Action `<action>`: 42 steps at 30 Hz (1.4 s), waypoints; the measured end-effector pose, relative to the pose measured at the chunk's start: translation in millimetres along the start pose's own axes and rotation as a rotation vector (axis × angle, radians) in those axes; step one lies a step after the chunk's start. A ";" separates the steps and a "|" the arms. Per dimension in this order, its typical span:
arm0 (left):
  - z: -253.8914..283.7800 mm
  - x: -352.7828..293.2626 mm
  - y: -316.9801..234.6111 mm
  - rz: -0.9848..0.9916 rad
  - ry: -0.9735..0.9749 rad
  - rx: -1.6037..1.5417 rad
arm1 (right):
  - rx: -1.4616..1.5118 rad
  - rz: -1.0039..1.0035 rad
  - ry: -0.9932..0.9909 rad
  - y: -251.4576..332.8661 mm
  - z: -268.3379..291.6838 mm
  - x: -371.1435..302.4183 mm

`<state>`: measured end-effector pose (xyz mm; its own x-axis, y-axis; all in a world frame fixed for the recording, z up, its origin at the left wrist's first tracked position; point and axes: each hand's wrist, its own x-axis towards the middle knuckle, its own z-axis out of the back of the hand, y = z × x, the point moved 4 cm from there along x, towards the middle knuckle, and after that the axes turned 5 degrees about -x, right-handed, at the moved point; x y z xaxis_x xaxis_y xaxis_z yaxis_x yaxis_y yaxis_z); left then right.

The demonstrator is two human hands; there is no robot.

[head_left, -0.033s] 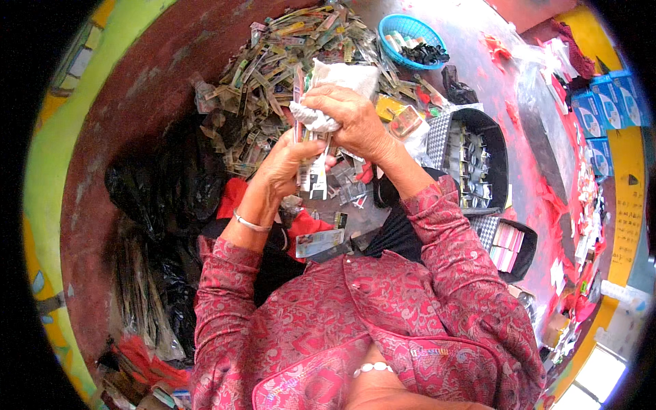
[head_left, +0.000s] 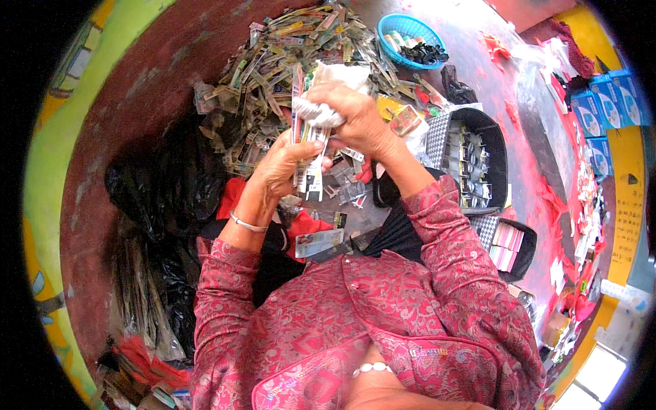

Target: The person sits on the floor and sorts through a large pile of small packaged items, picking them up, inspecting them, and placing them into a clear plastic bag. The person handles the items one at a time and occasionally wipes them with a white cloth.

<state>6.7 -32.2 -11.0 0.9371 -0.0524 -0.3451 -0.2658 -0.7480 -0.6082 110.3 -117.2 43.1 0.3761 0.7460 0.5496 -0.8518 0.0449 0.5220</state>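
My left hand (head_left: pixel 275 167) is closed around a narrow printed packet (head_left: pixel 311 179), held upright with its lower end sticking out below the thumb. My right hand (head_left: pixel 361 119) grips a bunched white cloth (head_left: pixel 318 113) and presses it against the packet's upper front. More of the cloth billows out above the right knuckles. Part of the packet is hidden behind cloth and fingers, so I cannot tell whether it is one piece or several. Just beyond both hands lies a large heap of similar narrow packets (head_left: pixel 273 75).
A blue basket (head_left: pixel 411 18) with black and pale items stands at the far right. Two checkered boxes, the larger (head_left: pixel 437 140) filled with packs and the smaller (head_left: pixel 484 231) with pink-edged cards, sit to my right. Black plastic bags (head_left: pixel 150 191) lie at left, a flat card (head_left: pixel 320 242) near my lap.
My right hand has shifted slightly down and right along the packet. The cloth is bunched differently, and less of it shows above my knuckles. My left hand is nearly unmoved.
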 end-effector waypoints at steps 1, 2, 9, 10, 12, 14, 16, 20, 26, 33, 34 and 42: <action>-6.3 -3.4 -5.8 0.013 0.072 0.002 | 0.062 -0.087 -0.001 -5.4 6.4 0.4; -6.4 -3.7 -5.2 0.022 0.092 0.035 | 0.124 -0.175 -0.001 -11.4 11.3 1.4; -6.3 -1.4 -2.3 -0.057 0.072 0.020 | -0.118 -0.069 -0.093 -15.5 0.7 -6.3; -5.7 -1.6 -1.9 -0.053 0.089 0.034 | -0.199 -0.012 -0.044 -18.8 1.8 -5.9; -5.2 -1.8 -1.2 -0.036 0.124 0.065 | -0.031 -0.166 -0.087 -32.2 15.5 -6.7; -6.8 -6.3 -4.0 -0.043 0.106 0.113 | -0.329 -0.426 -0.032 -74.5 33.5 -11.1; -9.2 -9.0 -6.7 -0.066 0.052 0.148 | -0.347 -0.529 -0.303 -82.0 58.7 -7.0; -3.0 -3.5 -2.8 -0.064 0.017 0.241 | -0.037 -0.532 -0.607 -38.3 65.9 -2.0; -4.8 -0.5 -0.5 -0.082 -0.124 0.190 | -0.245 0.231 0.121 20.1 -16.6 -4.7; -6.9 -2.0 -1.0 -0.032 0.103 0.134 | -0.129 0.036 -0.012 4.0 1.7 1.8; -2.6 -0.1 -2.2 -0.045 0.052 0.188 | -0.230 0.113 -0.017 16.9 -1.7 0.2; -6.8 -4.1 -3.2 -0.052 0.096 0.231 | -0.278 0.006 -0.096 -9.8 6.7 -2.9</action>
<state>5.2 -34.1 -2.8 0.9651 -0.0892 -0.2462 -0.2512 -0.5807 -0.7744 120.0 -124.3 40.8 0.3924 0.6808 0.6185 -0.9163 0.2308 0.3272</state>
